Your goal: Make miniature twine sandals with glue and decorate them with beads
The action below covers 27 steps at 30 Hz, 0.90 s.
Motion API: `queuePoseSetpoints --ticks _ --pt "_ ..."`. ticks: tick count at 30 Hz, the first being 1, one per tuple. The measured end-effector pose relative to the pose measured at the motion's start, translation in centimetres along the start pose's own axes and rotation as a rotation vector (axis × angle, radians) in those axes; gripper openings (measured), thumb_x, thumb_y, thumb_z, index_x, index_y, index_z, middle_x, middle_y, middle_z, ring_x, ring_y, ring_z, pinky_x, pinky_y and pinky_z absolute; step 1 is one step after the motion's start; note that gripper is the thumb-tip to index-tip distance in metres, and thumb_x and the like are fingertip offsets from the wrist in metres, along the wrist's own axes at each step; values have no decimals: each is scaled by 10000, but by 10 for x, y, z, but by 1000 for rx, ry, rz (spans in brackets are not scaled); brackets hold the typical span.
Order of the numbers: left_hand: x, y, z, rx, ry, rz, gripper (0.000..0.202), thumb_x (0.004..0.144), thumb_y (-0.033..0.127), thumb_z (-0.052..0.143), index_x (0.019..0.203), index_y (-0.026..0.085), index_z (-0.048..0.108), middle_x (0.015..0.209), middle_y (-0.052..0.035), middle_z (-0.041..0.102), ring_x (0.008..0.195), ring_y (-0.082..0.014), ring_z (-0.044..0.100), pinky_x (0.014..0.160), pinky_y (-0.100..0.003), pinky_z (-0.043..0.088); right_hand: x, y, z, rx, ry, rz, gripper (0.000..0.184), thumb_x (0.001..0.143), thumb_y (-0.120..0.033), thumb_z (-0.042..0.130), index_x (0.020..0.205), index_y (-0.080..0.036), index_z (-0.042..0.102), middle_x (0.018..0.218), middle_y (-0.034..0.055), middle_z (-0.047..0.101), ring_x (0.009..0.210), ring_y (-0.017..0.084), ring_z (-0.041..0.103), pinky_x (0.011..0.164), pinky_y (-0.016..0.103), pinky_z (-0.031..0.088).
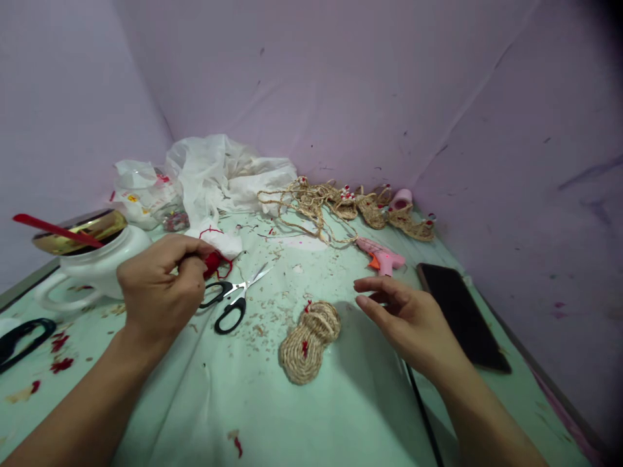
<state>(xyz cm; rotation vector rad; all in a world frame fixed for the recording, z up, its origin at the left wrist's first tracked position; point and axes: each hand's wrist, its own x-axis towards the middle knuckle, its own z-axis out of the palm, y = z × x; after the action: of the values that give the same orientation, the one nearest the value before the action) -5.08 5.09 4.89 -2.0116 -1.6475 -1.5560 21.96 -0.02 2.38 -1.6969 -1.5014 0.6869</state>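
Observation:
My left hand is closed in a pinch on a small ball of red yarn, whose red thread trails over a white cloth scrap. Black-handled scissors lie just to its right. My right hand hovers open with fingers stretched toward the left, holding nothing. It is nearest to a small woven jute slipper with red specks, lying on the pale green table cover.
A white pot with a gold lid and a red stick stands at the left. A pink glue gun, a dark phone, loose jute cord, finished jute slippers and white plastic bags lie further back. Purple walls enclose the corner.

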Motion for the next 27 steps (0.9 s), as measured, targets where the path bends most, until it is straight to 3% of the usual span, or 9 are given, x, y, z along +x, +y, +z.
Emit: queuePoseSetpoints --ticks 4,7,11,15,19,21,27 --pt "9 15 -20 -232 -86 -299 103 660 108 589 717 139 669 568 28 631 484 -86 600 501 -178 516 -1 1 3 -11 6 -11 208 718 -330 588 852 -187 657 810 61 678 633 162 602 553 273 484" --pt "13 11 -32 -324 -115 -431 109 594 89 630 687 136 661 552 19 637 462 -103 608 477 -185 535 0 2 5 -7 48 -14 201 714 -332 592 829 -184 665 768 58 680 616 164 601 549 275 479" --pt "10 1 -31 -526 -494 -663 116 587 130 627 701 135 653 545 -12 648 407 -127 589 362 -201 493 -2 -2 7 70 116 -2 191 713 -336 604 801 -180 668 706 44 666 564 148 583 521 262 466" --pt "0 13 -14 -813 -811 -916 130 598 186 646 711 133 609 525 -14 630 365 -106 546 298 -172 427 -8 -16 15 276 114 -17 160 705 -320 624 771 -180 666 646 19 646 520 117 556 495 231 453" --pt "-15 30 2 -992 -919 -988 349 595 226 704 896 142 550 686 -27 658 391 -80 532 288 -147 392 -20 -33 30 529 -46 -4 131 698 -292 626 740 -175 668 589 2 626 476 92 522 447 201 427" --pt "-23 34 7 -1027 -973 -984 380 587 235 719 899 138 526 730 -33 652 390 -71 522 285 -144 380 -25 -40 38 593 -145 27 146 704 -293 616 749 -166 673 553 -5 601 443 81 485 427 201 406" --pt "-38 40 12 -1043 -1060 -979 305 597 276 710 798 139 525 474 59 518 327 -60 453 271 -133 342 -31 -46 50 559 -233 -52 131 709 -255 595 770 -174 678 637 8 592 483 91 460 438 217 390"
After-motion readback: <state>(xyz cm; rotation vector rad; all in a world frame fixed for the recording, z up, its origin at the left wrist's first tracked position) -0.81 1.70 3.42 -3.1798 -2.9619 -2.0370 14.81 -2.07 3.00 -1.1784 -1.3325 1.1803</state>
